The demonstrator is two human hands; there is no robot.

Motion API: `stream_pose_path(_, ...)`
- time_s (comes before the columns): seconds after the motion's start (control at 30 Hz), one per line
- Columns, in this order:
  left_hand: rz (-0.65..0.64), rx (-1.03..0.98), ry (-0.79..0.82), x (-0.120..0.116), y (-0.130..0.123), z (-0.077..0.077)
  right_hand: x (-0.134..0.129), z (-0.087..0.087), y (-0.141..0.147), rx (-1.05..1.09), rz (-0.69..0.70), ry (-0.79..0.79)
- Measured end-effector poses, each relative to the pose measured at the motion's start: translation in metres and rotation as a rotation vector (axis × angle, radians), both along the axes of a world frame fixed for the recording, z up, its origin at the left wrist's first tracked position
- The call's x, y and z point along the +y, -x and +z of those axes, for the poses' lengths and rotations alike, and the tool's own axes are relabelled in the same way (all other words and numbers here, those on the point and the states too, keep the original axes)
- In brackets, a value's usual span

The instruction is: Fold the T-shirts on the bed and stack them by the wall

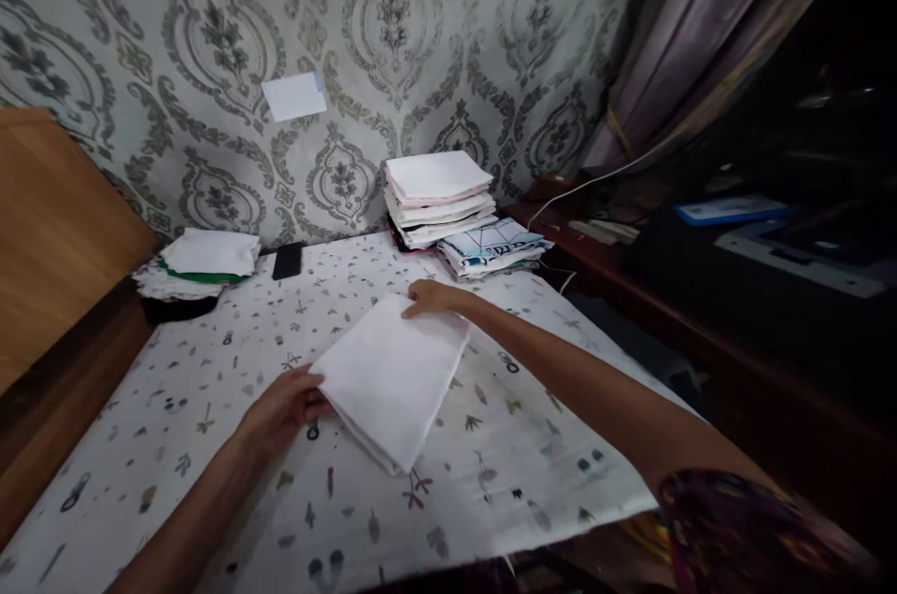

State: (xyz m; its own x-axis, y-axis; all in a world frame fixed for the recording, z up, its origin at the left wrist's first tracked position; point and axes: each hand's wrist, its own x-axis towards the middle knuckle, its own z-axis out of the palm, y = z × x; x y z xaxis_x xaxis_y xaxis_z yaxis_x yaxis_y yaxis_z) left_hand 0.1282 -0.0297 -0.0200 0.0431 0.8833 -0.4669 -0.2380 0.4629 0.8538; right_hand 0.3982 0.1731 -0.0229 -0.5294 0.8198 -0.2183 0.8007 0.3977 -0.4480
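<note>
A folded white cloth [396,379] is at the middle of the printed sheet, turned cornerwise to me. My left hand [287,403] grips its left corner, thumb on top and fingers curled underneath. At the far edge of the cloth my right hand [431,297] pinches it, thumb over the top; its other fingers are partly hidden. The layers show along the near edge of the cloth. Whether it rests fully on the sheet or is slightly raised, I cannot tell.
Behind stands a tall stack of folded cloths [441,202], beside a lower patterned stack [494,248]. At the left are another folded pile [203,262] and a black phone [287,261]. A wooden board [63,230] borders the left; a white cable [603,172] runs at the right.
</note>
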Motion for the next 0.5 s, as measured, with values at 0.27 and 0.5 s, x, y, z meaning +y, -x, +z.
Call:
stream_pose_path(0.27,0.078,-0.104,0.036,-0.032,-0.040,-0.016,-0.029,0.010,-0.012,0.212,-0.150,0.161)
stream_pose_path(0.5,-0.037,0.027,-0.057,0.003,-0.047,-0.007,-0.040,0.019,-0.048,0.676,-0.295,0.541)
